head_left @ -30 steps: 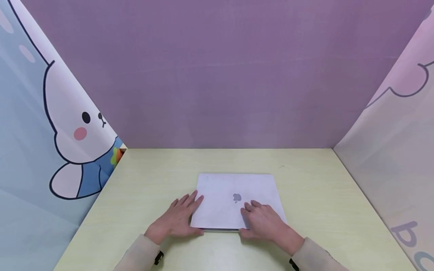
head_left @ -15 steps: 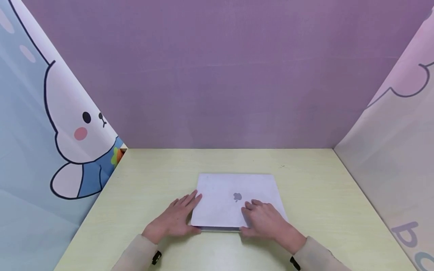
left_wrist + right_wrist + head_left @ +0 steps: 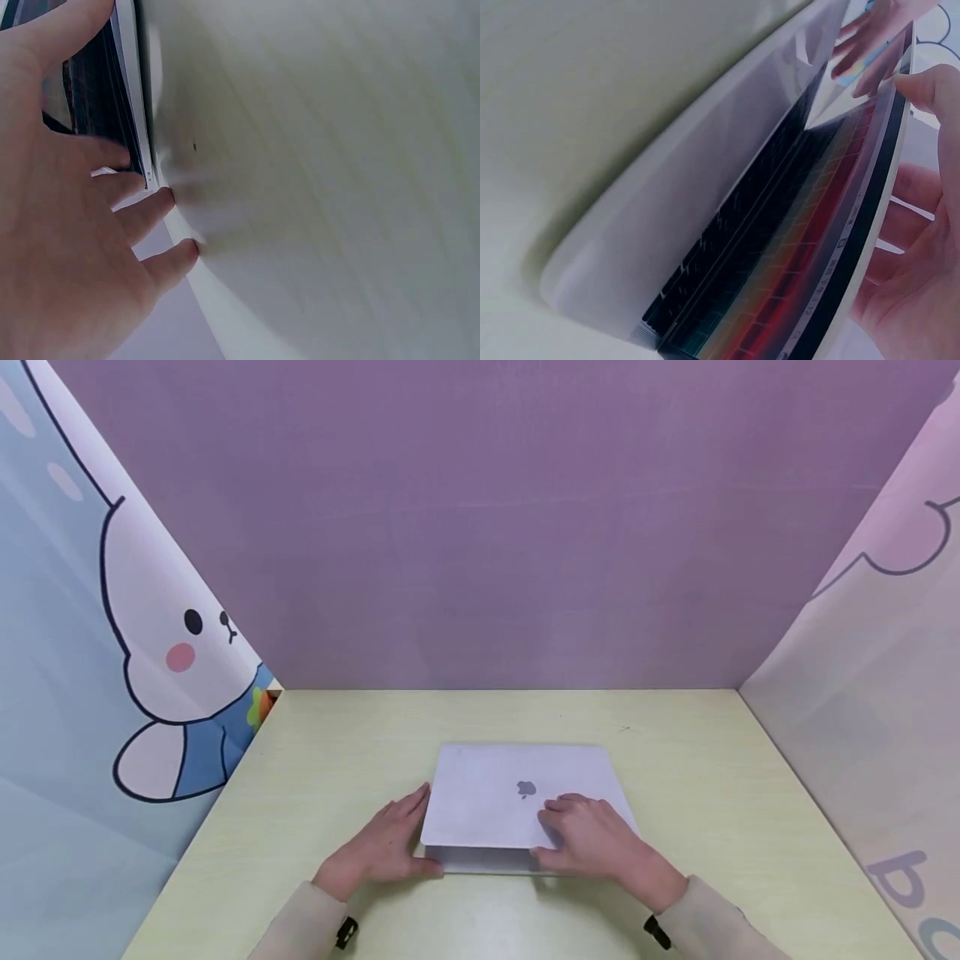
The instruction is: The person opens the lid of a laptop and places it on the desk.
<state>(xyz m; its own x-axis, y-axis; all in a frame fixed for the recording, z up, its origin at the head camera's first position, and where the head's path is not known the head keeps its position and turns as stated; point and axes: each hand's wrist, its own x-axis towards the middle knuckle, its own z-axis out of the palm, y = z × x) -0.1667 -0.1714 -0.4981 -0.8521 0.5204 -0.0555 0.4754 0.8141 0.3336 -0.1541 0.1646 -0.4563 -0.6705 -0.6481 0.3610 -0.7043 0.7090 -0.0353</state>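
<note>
Rabbit-print panel point(image 3: 172, 693) at nine o'clock. Left hand point(image 3: 382, 843) at the laptop's eight o'clock, fingers fairly straight along its side edge, released, thumb by the front corner. Laptop point(image 3: 480, 861) lies on the tabletop point(image 3: 345, 735), toward six o'clock of the head view; lid point(image 3: 480, 810) tilted partly up, gap facing six. Right hand point(image 3: 592, 839) at the laptop's four o'clock, fingers curled over the lid, thumb beneath its front edge, pinching it. Pale panel point(image 3: 877, 718) at three.
</note>
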